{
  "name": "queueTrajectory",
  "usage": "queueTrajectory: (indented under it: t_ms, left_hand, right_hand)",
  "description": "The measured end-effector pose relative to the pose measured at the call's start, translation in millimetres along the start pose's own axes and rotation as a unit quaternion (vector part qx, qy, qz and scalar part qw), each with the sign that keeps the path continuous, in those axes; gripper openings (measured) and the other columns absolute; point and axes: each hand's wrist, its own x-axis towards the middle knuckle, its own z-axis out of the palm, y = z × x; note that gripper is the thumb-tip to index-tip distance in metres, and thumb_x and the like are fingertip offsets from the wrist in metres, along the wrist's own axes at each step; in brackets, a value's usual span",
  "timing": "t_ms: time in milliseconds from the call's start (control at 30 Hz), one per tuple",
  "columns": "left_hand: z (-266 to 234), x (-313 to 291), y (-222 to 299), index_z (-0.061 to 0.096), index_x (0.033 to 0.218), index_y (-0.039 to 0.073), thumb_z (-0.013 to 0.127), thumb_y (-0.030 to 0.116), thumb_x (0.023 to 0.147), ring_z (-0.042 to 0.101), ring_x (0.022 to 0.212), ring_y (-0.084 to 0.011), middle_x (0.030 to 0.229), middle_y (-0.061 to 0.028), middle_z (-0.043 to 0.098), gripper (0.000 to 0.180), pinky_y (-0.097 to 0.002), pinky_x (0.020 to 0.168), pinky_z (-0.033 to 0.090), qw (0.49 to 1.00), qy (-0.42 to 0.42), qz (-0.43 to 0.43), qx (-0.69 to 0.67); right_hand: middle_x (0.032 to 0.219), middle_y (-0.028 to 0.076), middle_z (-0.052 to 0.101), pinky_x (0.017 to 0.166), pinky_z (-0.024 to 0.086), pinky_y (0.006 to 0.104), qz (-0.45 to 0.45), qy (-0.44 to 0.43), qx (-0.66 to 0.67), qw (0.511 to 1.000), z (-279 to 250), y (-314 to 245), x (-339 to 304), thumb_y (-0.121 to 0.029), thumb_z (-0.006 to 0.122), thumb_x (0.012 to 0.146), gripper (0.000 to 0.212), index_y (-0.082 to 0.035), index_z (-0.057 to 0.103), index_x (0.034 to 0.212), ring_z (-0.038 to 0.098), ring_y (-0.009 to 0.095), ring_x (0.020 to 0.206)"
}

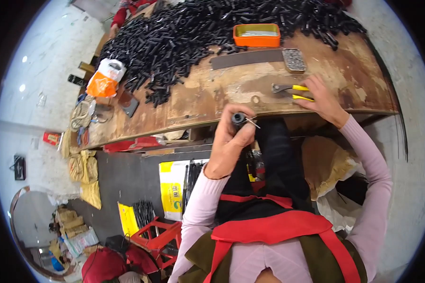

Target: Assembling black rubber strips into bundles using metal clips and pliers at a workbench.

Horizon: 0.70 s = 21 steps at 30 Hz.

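My left hand [229,146] is closed round a black tubular part [239,118], its round end facing up just off the table's front edge. Thin metal pins [253,122] cross beside that end, by my fingertips. Over the tabletop on the right, my right hand [322,100] has its fingers at the yellow handles of a pair of pliers [284,88]. The plier handles are spread apart, and the grey jaws point left. A small ring [255,99] lies on the wood between the two hands.
A large heap of black tubular parts [193,42] covers the far side of the wooden table [198,101]. Near it are an orange tin [257,41], a tray of small metal pieces [294,60], a grey strip [245,59] and a plastic bag [106,78]. Another person's hand [114,31] shows far left.
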Motion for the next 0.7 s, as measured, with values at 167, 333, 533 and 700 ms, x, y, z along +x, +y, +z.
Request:
queueTrajectory:
  t_ms: [167, 333, 533, 700]
  left_hand:
    - [4, -8, 8, 0.052, 0.112, 0.003, 0.065, 0.019, 0.094, 0.036, 0.063, -0.0084, 0.076, 0.0014, 0.044, 0.027, -0.0245, 0.057, 0.03, 0.999, 0.031, -0.027, 0.012]
    - [17, -22, 13, 0.051, 0.127, -0.003, 0.06, 0.027, 0.098, 0.036, 0.067, -0.0059, 0.077, 0.0031, 0.042, 0.043, -0.021, 0.06, 0.029, 0.997, 0.01, 0.047, 0.054]
    - [20, -50, 18, 0.05, 0.133, -0.002, 0.058, 0.031, 0.099, 0.037, 0.068, -0.0043, 0.079, 0.0042, 0.045, 0.048, -0.0192, 0.061, 0.028, 0.984, -0.034, 0.06, 0.163]
    - [20, -69, 24, 0.05, 0.134, 0.0, 0.059, 0.034, 0.098, 0.037, 0.068, -0.0036, 0.085, 0.0041, 0.049, 0.049, -0.0191, 0.06, 0.028, 0.986, -0.023, 0.061, 0.156]
  right_hand:
    - [0.088, 0.004, 0.057, 0.074, 0.046, 0.0265, 0.242, -0.039, 0.458, 0.854, -19, -60, -12, -0.014, 0.055, 0.096, 0.019, 0.001, 0.056, 0.108, 0.056, 0.013, 0.081]
    - [0.086, 0.006, 0.057, 0.072, 0.047, 0.0309, 0.218, -0.15, 0.36, 0.894, -44, -134, -27, -0.01, 0.055, 0.094, 0.033, -0.002, 0.053, 0.126, 0.058, 0.017, 0.078]
    - [0.114, 0.016, 0.053, 0.091, 0.044, 0.0437, -0.032, 0.059, -0.031, 0.997, -40, -174, -28, 0.009, 0.063, 0.075, 0.064, -0.008, 0.051, 0.136, 0.052, 0.035, 0.106]
    - [0.109, 0.014, 0.053, 0.091, 0.043, 0.0426, -0.048, 0.085, -0.034, 0.995, -34, -189, -29, 0.003, 0.066, 0.077, 0.058, -0.007, 0.054, 0.133, 0.053, 0.033, 0.103]
